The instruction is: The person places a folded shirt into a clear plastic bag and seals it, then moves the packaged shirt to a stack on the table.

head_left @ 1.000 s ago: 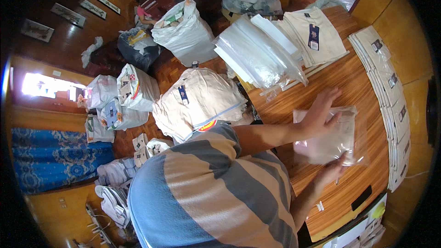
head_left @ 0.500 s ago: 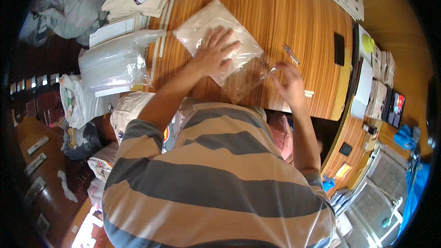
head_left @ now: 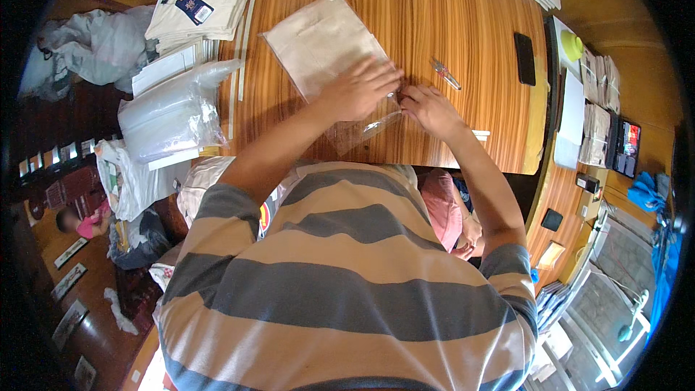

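Head view shows both hands at work on a clear plastic bag (head_left: 329,51) holding a folded cream cloth, lying flat on the wooden table (head_left: 463,22). The left hand (head_left: 358,90) presses down on the bag's near end, fingers spread — the right hand (head_left: 431,108) pinches the open flap beside it. A dark phone (head_left: 524,58) lies to the right.

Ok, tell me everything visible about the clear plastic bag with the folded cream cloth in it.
The clear plastic bag with the folded cream cloth lies flat and askew on the striped wooden table. The cloth fills its far part; the near, empty end is glossy and wrinkled. The left hand presses on it, and the right hand pinches that end.
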The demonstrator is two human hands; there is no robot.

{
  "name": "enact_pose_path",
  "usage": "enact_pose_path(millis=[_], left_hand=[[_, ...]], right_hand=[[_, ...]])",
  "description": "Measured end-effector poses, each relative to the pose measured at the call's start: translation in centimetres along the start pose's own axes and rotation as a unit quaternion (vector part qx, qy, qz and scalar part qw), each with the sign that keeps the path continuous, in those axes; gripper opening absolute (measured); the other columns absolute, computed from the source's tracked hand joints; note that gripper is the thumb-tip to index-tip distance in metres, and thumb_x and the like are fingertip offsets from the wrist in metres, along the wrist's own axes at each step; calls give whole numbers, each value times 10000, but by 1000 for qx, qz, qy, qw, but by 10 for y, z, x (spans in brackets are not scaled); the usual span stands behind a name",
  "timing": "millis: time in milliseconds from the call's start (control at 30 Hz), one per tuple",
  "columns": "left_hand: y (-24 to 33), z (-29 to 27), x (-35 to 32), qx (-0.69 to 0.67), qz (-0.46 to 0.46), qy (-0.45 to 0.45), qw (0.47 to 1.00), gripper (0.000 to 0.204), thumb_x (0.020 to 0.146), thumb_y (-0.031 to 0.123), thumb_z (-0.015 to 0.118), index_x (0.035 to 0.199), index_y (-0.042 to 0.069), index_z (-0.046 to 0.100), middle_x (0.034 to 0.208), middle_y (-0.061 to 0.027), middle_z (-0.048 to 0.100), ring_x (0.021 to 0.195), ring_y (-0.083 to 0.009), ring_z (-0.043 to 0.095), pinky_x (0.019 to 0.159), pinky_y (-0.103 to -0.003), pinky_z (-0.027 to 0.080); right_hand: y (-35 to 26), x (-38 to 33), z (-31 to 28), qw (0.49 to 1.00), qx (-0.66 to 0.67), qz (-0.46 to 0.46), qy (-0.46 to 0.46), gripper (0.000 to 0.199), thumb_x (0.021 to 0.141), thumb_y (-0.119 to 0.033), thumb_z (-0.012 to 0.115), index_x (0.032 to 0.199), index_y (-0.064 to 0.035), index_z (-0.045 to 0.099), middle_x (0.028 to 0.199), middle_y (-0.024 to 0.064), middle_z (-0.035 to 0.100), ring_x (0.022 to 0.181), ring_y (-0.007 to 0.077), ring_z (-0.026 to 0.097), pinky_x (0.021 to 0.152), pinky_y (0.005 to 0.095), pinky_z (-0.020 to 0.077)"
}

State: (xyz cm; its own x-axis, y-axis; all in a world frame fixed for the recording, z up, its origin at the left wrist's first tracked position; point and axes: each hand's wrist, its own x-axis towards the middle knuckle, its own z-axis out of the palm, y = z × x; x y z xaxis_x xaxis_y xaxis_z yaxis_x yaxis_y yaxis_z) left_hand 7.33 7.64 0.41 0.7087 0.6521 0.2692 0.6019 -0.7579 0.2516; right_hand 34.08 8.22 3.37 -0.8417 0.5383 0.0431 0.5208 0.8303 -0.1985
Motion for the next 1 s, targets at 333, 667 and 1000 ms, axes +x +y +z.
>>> enact_pose_path(millis=[333, 667, 1000], left_hand=[[3, 10, 12, 22, 37, -89, 995, 496, 1033, 312, 520, 1492, 132, 572, 1663, 7, 420, 1578, -201, 289, 1300, -489, 200], [3, 18, 11, 7, 53, -84, 995, 569, 1026, 338, 536, 1572, 186, 487, 1681, 71, 384, 1580, -184, 278, 1313, -456, 191], [5, 16, 12, -14, 54, -98, 994, 628, 990, 344, 603, 1580, 178, 468, 1682, 67, 381, 1577, -204, 288, 1306, -461, 223]], right_hand=[[5, -14, -6, 992, -80, -94, -38, 157, 881, -165, 608, 977, -49, 652, 1036, 113, 633, 1038, 291, 646, 932, 415, 544], [-20, -38, -3, 989, -102, -103, -24, 174, 884, -182, 623, 968, -35, 660, 986, 94, 594, 970, 274, 608, 875, 385, 527], [-62, -42, -17, 985, -126, 62, -102, 205, 886, -223, 616, 1035, -90, 663, 1034, 69, 584, 1024, 245, 593, 865, 384, 490]])
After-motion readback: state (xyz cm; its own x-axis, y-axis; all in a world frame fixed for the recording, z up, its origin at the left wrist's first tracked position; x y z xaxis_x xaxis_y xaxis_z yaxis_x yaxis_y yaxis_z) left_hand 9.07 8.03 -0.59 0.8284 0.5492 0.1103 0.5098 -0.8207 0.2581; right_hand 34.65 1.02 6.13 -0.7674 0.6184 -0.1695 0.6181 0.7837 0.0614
